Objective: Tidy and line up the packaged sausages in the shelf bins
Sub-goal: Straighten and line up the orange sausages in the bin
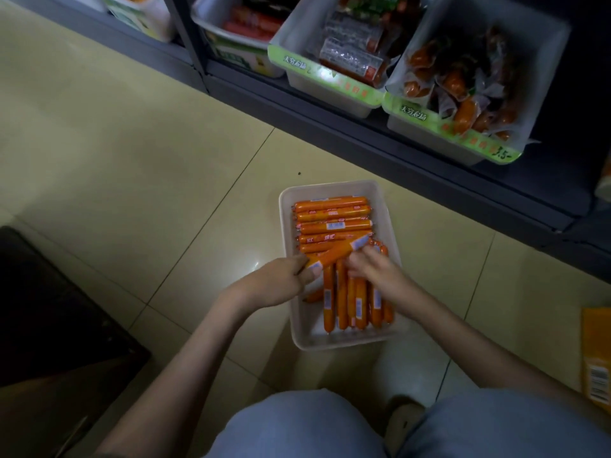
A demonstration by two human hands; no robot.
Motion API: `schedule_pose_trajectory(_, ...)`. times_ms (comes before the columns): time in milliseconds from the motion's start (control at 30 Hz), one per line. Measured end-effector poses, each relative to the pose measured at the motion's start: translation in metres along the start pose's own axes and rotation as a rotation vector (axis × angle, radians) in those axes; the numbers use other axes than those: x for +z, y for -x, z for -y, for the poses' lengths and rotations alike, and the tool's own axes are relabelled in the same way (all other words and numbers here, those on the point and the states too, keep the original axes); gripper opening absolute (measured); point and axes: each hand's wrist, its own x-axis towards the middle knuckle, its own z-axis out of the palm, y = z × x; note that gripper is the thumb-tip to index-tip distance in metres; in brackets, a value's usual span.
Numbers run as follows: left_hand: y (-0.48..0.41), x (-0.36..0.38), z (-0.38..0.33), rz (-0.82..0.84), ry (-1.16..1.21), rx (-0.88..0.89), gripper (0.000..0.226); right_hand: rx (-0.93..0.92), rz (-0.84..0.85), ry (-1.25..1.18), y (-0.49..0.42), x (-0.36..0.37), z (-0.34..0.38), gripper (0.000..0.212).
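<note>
So, halfway: bin's (pixel 330 188) far-edge rows (pixel 332 214) lined, near bunch (pixel 357 302) pending; left hand (pixel 281 279) clamps sausage (pixel 337 251), right hand (pixel 373 269) fingers (pixel 358 259) curled, grip unclear.

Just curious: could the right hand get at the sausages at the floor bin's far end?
Probably yes: the bin is open-topped, the far sausages lie uncovered beyond the right hand; only the sausage in the left hand slants between.

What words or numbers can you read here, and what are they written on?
"3.5-": handwritten on the green strip of the right bin.
"天劳农场" (second character unsure): printed on that strip, and on the strip of the middle bin.
Sausages: labels too blurred to read.
Orange packet: barcode and print too small to read.
</note>
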Motion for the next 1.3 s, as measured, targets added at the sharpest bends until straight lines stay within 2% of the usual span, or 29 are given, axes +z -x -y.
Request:
schedule_pose_trajectory(33, 0.003, 0.002, -0.003, 0.007, 0.052, 0.032, 0.029, -0.016, -0.056, -0.13, 0.002, -0.003, 0.012, 0.024)
schedule_pose_trajectory(100, 0.008, 0.005, -0.01, -0.002, 0.146, 0.099, 0.016, -0.12, -0.128, -0.189, 0.01, -0.007, 0.037, 0.018)
schedule_pose_trajectory(167, 0.014, 0.003, -0.02, -0.012, 0.165, 0.162, 0.011, -0.241, -0.158, -0.265, 0.021, -0.01, 0.061, 0.027)
schedule_pose_trajectory(233, 0.018, 0.001, -0.034, -0.02, 0.065, 0.194, 0.009, -0.347, -0.192, -0.304, 0.035, -0.016, 0.085, 0.033)
schedule_pose_trajectory(333, 0.019, -0.002, -0.057, -0.169, -0.287, 0.191, 0.017, -0.505, -0.207, -0.117, 0.06, -0.023, 0.117, 0.01)
schedule_pose_trajectory(367, 0.019, -0.003, -0.065, -0.243, -0.378, 0.185, 0.023, -0.536, -0.214, -0.019, 0.066, -0.025, 0.125, 0.015)
schedule_pose_trajectory(433, 0.019, -0.005, -0.08, -0.346, -0.37, 0.202, 0.024, -0.597, -0.226, 0.074, 0.077, -0.025, 0.138, 0.022)
schedule_pose_trajectory(500, 0.021, -0.008, -0.091, -0.414, -0.321, 0.237, 0.015, -0.667, -0.249, 0.062, 0.085, -0.023, 0.148, 0.023)
schedule_pose_trajectory(667, 0.034, -0.005, -0.098, -0.523, -0.259, 0.321, 0.012, -0.731, -0.36, 0.023, 0.096, -0.012, 0.152, 0.033)
schedule_pose_trajectory(767, 0.036, 0.001, -0.095, -0.595, -0.201, 0.312, 0.022, -0.72, -0.368, 0.065, 0.101, -0.006, 0.149, 0.025)
schedule_pose_trajectory(933, 0.047, 0.006, -0.099, -0.898, -0.219, 0.338, 0.025, -0.788, -0.345, 0.141, 0.109, -0.002, 0.149, 0.022)
schedule_pose_trajectory(1033, 0.051, 0.005, -0.102, -1.009, -0.24, 0.393, 0.024, -0.856, -0.359, 0.121, 0.114, -0.001, 0.15, 0.02)
schedule_pose_trajectory(1133, 0.055, 0.007, -0.104, -1.018, -0.203, 0.432, 0.023, -0.874, -0.379, 0.122, 0.115, -0.002, 0.151, 0.025)
schedule_pose_trajectory(1200, 0.055, 0.009, -0.105, -0.939, -0.112, 0.424, 0.019, -0.859, -0.371, 0.134, 0.114, -0.003, 0.15, 0.033)
schedule_pose_trajectory(1267, 0.055, 0.011, -0.108, -0.756, 0.181, 0.422, 0.013, -0.811, -0.339, 0.218, 0.11, -0.004, 0.146, 0.041)
schedule_pose_trajectory(1300, 0.057, 0.009, -0.111, -0.628, 0.461, 0.415, 0.011, -0.77, -0.315, 0.285, 0.108, -0.005, 0.143, 0.043)
